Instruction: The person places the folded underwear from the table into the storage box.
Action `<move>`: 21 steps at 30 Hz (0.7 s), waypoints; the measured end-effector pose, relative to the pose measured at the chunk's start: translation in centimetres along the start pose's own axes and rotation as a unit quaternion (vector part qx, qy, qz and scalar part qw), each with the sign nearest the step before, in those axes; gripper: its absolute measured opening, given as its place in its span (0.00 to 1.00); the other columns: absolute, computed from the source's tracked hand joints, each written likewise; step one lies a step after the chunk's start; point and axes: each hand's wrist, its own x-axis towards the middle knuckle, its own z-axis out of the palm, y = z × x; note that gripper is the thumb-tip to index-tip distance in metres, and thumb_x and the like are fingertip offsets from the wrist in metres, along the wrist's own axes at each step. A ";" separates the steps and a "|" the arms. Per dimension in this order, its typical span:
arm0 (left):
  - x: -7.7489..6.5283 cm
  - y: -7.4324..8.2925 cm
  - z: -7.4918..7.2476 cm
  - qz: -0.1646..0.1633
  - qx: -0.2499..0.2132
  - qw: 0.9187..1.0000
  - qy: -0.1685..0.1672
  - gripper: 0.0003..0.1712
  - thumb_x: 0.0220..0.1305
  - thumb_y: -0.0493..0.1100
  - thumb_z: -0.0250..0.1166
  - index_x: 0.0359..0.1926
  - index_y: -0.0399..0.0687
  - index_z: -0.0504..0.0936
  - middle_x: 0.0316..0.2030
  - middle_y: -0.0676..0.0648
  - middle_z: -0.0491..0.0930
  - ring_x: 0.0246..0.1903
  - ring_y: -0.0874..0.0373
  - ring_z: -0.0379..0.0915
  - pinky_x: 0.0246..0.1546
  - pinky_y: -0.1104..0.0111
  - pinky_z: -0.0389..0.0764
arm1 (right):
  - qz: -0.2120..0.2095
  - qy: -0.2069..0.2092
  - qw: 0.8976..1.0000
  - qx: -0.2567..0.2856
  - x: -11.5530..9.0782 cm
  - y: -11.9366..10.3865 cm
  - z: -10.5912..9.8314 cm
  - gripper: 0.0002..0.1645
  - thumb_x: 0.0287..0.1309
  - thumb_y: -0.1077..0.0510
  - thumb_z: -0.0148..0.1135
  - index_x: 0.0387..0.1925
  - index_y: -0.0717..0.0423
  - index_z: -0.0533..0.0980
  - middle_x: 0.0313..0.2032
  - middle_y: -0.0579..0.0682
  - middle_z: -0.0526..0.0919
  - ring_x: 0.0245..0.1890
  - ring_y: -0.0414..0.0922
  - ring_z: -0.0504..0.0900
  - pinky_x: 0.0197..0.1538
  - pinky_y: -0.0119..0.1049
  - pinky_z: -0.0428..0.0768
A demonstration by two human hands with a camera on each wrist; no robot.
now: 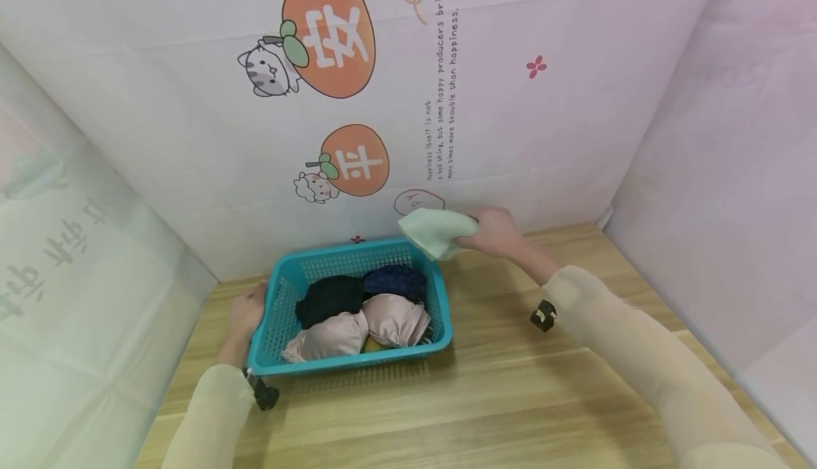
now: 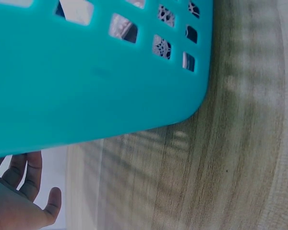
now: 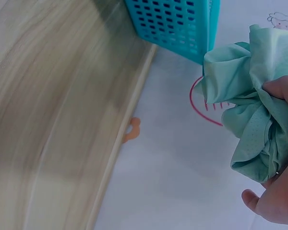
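Observation:
My right hand (image 1: 491,231) grips a crumpled mint-green garment (image 3: 252,91) of soft thin fabric, raised beside the back right corner of a turquoise plastic basket (image 1: 354,364). In the right wrist view its folds bunch up against the fingers. At the basket's left side is my left hand (image 1: 247,309), fingertips at the wall, fingers relaxed and thumb apart in the left wrist view. Inside the basket lie pale pink satin bras (image 1: 332,338), a black garment (image 1: 328,299) and a navy lacy garment (image 1: 396,282).
The basket stands on a wood-grain table (image 1: 510,398) against a white printed backdrop (image 1: 510,135). Pale cloth walls (image 1: 734,206) close in both sides. A small black wrist device (image 1: 544,315) hangs under the right sleeve, another (image 1: 264,394) by the left one.

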 end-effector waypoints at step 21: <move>0.2 -0.1 -0.1 0.000 0.003 1.000 -0.002 0.44 0.76 0.67 0.34 0.69 0.37 0.70 0.67 0.29 0.69 0.66 0.31 0.65 0.63 0.41 0.69 | -0.030 -0.014 0.999 0.020 1.6 -3.9 1.2 0.22 0.47 0.44 0.74 0.40 0.52 0.82 0.30 0.47 0.86 0.30 0.45 0.79 0.38 0.39 0.77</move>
